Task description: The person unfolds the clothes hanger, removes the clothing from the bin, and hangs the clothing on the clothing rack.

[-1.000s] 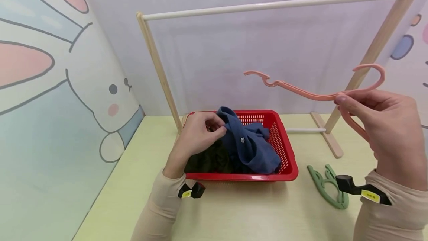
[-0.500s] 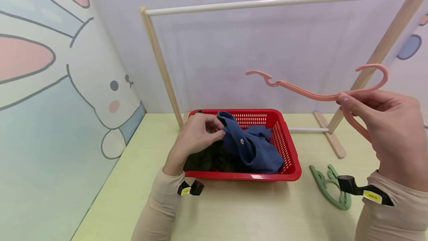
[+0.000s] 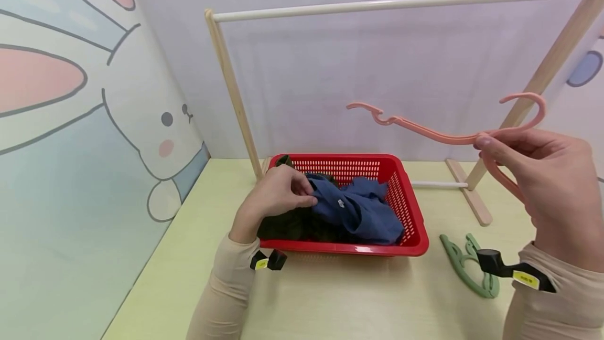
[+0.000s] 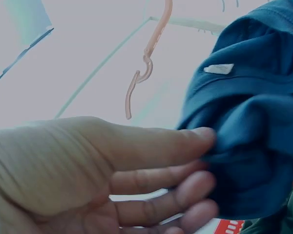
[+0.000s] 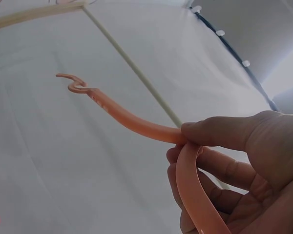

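My left hand (image 3: 282,193) pinches the edge of a blue garment (image 3: 365,214) between thumb and fingers, over the left part of a red basket (image 3: 415,248). A small white mark shows on the blue cloth (image 4: 244,117) in the left wrist view. Dark green cloth (image 3: 288,227) lies beside it in the basket, partly under my hand. Up at the right, my right hand (image 3: 559,188) holds a pink clothes hanger (image 3: 436,134) near its hook, thumb on top. One hanger arm points left; the other runs down along my palm and is partly hidden.
A rack with a white rail (image 3: 406,3) and wooden posts (image 3: 236,98) stands behind the basket. A folded green hanger (image 3: 469,269) lies on the table (image 3: 340,298) at the right. A wall with a painted rabbit (image 3: 155,140) borders the left side.
My left hand has lowered slightly, and the pinched blue edge has sunk with it into the basket. My right hand keeps its hold on the pink hanger. The view has shifted a little.
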A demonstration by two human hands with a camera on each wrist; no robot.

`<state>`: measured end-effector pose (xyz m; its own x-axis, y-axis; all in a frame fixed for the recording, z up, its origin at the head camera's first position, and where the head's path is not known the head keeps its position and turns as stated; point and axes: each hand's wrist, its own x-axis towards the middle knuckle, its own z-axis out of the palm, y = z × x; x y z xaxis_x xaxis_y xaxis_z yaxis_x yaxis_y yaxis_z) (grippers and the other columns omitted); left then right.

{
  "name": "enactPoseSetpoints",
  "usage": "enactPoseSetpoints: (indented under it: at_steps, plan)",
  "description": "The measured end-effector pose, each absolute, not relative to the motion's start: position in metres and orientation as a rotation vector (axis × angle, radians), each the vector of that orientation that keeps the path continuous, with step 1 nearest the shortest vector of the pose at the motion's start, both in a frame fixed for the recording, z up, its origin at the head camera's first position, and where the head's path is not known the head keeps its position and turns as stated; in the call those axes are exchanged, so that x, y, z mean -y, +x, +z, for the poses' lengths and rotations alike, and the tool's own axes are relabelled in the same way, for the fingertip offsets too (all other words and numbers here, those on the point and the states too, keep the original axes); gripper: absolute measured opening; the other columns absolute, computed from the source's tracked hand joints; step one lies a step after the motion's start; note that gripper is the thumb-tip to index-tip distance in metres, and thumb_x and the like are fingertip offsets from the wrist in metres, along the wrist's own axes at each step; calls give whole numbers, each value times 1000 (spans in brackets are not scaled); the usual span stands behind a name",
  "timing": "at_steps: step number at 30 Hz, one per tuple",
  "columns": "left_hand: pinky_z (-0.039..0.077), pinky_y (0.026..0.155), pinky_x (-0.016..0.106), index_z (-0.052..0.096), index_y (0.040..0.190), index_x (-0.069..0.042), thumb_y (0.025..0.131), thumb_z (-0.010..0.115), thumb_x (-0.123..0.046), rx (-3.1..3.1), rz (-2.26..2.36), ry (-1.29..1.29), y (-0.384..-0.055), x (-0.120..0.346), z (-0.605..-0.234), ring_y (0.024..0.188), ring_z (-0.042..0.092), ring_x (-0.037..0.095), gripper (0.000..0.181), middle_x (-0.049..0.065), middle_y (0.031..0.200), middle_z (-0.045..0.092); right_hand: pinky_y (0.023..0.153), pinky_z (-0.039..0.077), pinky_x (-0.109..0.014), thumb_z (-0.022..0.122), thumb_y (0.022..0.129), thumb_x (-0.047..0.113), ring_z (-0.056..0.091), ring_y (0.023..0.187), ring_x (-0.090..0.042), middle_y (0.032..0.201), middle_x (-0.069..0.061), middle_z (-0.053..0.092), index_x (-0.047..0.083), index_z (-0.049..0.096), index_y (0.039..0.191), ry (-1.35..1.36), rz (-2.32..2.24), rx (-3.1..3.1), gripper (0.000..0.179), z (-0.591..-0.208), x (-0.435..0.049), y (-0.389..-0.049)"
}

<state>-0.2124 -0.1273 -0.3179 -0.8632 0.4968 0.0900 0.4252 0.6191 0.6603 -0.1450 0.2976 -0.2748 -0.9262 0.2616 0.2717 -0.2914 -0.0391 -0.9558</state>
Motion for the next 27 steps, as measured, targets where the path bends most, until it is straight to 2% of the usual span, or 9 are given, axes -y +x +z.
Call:
enactPoseSetpoints:
  at_steps: [10, 13, 17, 20, 27]
  plan:
    - [61, 79, 35, 84, 102, -10, 97, 89, -14, -2785, 1133, 605, -216, 144, -317, 85, 71, 18, 8, 2, 93, 78, 86, 59, -16, 92, 90, 1, 67, 103, -16, 104, -6, 86, -8, 80, 125, 28, 2049, 1874, 38, -273, -297, -144]
    - [62, 87, 40, 80, 114, -8, 99, 87, -15, -2838, 1228, 569, -218, 144, -318, 95, 72, 24, 18, 7, 106, 79, 86, 61, -17, 91, 91, 0, 68, 101, -15, 105, -7, 86, -8, 79, 126, 38, 2071, 1856, 38, -273, -297, -145]
    - [61, 104, 46, 74, 138, -3, 102, 83, -13, -2803, 1259, 595, -223, 140, -323, 119, 73, 33, 38, 17, 129, 77, 85, 61, -17, 91, 90, -2, 68, 99, -15, 103, -8, 86, -9, 79, 125, 45, 2081, 1844, 37, -275, -298, -145]
    - [58, 111, 49, 69, 147, 0, 103, 81, -11, -2764, 1208, 609, -227, 138, -328, 128, 70, 35, 47, 20, 138, 74, 85, 59, -16, 93, 90, 1, 67, 100, -16, 102, -8, 86, -9, 80, 124, 27, 2032, 1883, 38, -275, -297, -145]
    - [57, 111, 49, 70, 147, -1, 107, 76, -13, -2717, 1108, 584, -230, 131, -335, 123, 72, 31, 42, 15, 136, 75, 86, 58, -16, 94, 89, 3, 64, 101, -18, 101, -7, 86, -9, 79, 124, 30, 1991, 1904, 40, -274, -295, -144]
